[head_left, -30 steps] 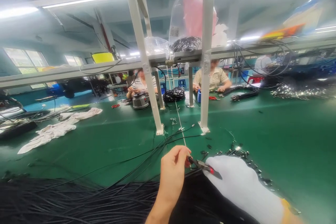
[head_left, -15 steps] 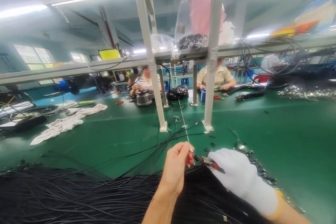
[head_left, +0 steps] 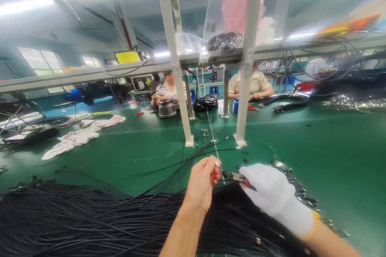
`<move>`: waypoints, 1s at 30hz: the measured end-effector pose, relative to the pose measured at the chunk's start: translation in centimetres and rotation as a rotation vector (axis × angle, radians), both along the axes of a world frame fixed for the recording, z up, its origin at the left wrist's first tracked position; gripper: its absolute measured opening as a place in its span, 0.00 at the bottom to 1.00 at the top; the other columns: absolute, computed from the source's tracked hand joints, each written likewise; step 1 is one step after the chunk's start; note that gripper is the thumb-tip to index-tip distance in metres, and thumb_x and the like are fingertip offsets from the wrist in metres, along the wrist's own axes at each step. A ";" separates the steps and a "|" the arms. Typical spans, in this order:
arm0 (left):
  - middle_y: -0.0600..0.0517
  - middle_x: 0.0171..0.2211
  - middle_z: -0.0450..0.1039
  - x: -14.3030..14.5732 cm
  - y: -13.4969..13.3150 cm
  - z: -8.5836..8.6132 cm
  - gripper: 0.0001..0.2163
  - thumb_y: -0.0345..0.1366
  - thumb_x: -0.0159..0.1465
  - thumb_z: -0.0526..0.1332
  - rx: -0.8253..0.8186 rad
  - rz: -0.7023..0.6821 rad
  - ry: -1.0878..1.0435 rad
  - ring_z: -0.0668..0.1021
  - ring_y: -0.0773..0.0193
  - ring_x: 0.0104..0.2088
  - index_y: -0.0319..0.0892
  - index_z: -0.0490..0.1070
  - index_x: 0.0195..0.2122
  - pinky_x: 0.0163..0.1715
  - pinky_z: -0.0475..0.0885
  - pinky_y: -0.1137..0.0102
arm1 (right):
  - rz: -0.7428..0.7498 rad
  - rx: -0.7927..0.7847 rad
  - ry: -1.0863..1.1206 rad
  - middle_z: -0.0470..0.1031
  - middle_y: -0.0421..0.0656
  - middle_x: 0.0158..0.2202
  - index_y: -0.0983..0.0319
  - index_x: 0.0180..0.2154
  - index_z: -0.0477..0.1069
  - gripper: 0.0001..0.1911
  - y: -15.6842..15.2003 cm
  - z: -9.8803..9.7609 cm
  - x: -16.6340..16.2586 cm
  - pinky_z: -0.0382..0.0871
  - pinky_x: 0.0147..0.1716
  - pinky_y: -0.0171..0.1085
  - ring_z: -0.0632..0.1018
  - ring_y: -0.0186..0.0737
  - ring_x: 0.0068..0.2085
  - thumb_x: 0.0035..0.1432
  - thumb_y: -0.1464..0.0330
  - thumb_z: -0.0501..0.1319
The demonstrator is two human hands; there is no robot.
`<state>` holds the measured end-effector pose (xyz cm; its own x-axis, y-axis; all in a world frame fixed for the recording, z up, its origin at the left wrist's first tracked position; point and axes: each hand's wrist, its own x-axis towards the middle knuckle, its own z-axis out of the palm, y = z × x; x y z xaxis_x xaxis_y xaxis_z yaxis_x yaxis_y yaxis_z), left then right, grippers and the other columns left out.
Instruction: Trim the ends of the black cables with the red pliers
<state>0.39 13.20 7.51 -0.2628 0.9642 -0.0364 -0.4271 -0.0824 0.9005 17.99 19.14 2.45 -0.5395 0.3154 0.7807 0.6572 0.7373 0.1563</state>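
Note:
Bare and closed, my left hand (head_left: 200,184) pinches a cable end with a small metal connector (head_left: 217,163) between thumb and fingers. My right hand (head_left: 268,188) wears a white knit glove and is wrapped round pliers (head_left: 237,177) with red and black handles. The plier jaws point left and meet the cable end at my left fingertips; I cannot tell whether they grip it. Under both hands lies a broad heap of black cables (head_left: 90,221). A few loose cables (head_left: 183,162) reach from the heap across the green tabletop (head_left: 144,136).
White metal posts (head_left: 243,104) rise from the table and carry a shelf (head_left: 144,68) with plastic bags. A white cloth (head_left: 81,137) lies at left. Black scraps (head_left: 297,186) line the right. Across the table sit two people near a grey machine (head_left: 167,109) and a coiled cable bundle (head_left: 205,103).
The view has shifted slightly, so the scene sits a little differently in frame. Both hands keep the same hold on the cable end and the pliers.

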 end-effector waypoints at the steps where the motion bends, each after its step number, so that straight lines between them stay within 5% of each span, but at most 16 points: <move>1: 0.57 0.18 0.64 0.0 0.0 0.0 0.20 0.49 0.45 0.74 -0.001 0.005 0.000 0.64 0.74 0.20 0.37 0.72 0.22 0.23 0.57 0.75 | -0.004 -0.002 -0.002 0.74 0.42 0.25 0.62 0.32 0.75 0.12 0.0 -0.1 0.0 0.54 0.29 0.37 0.73 0.38 0.26 0.61 0.68 0.54; 10: 0.57 0.19 0.65 0.1 0.1 -0.2 0.18 0.48 0.51 0.71 0.018 0.043 0.050 0.65 0.73 0.22 0.37 0.72 0.25 0.23 0.58 0.75 | -0.026 -0.112 -0.016 0.73 0.39 0.24 0.60 0.31 0.74 0.11 -0.3 -0.6 -0.3 0.55 0.28 0.35 0.72 0.37 0.25 0.62 0.66 0.55; 19: 0.50 0.32 0.75 0.4 -0.1 -0.6 0.10 0.40 0.61 0.65 0.158 0.043 0.459 0.75 0.64 0.32 0.40 0.80 0.32 0.37 0.71 0.70 | -0.124 -0.205 -0.072 0.76 0.40 0.26 0.59 0.31 0.73 0.07 -0.1 -0.5 0.2 0.54 0.26 0.35 0.73 0.37 0.25 0.58 0.66 0.57; 25: 0.46 0.34 0.78 0.8 0.4 -1.6 0.15 0.46 0.56 0.69 0.119 0.095 0.195 0.78 0.57 0.36 0.37 0.81 0.34 0.43 0.75 0.61 | -0.182 -0.102 -0.035 0.69 0.36 0.20 0.57 0.26 0.68 0.05 0.4 -1.3 -0.2 0.53 0.24 0.36 0.72 0.38 0.21 0.53 0.68 0.61; 30: 0.45 0.33 0.78 0.6 0.6 -1.8 0.19 0.49 0.50 0.73 0.089 0.133 0.088 0.80 0.57 0.35 0.35 0.81 0.33 0.45 0.75 0.61 | -0.229 0.005 -0.066 0.70 0.38 0.24 0.58 0.31 0.71 0.05 0.8 -1.7 -0.2 0.58 0.26 0.38 0.73 0.41 0.24 0.50 0.67 0.64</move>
<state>1.01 13.80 5.69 -0.3869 0.9190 0.0759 -0.3268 -0.2136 0.9206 17.79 19.95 0.72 -0.5038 0.4319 0.7481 0.7957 0.5690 0.2074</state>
